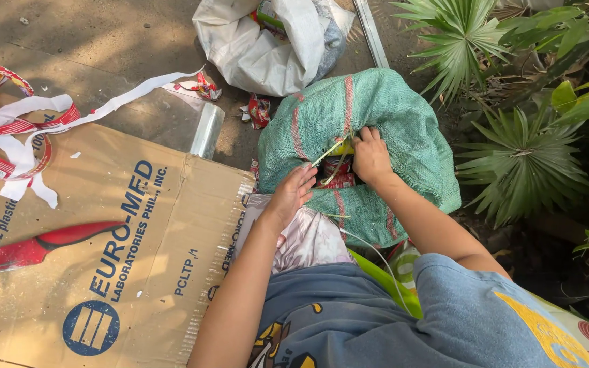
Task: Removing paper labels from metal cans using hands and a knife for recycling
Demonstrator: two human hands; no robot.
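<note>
Both of your hands are at the mouth of the green woven sack [376, 129], which sits on the ground between your knees and the palm plants [512, 150]. Your right hand [371, 155] is closed over the gathered edge of the opening, fingers curled down on the weave next to a pale strip [328, 151] that runs across the gap. Your left hand [293, 194] rests flat on the near lip, fingers loosely together; whether it pinches anything I cannot tell. Red wrappers [339, 178] show inside the opening.

To work well here, I would keep the right hand clamped on the bunched cloth so the mouth does not spring wide, and draw the strip with steady tension, not jerks, since thin strips likely tear. Press the near lip down with the left palm to stop wrappers spilling. Mind the red knife [35, 247] on the cardboard [172, 225] beside you.
</note>
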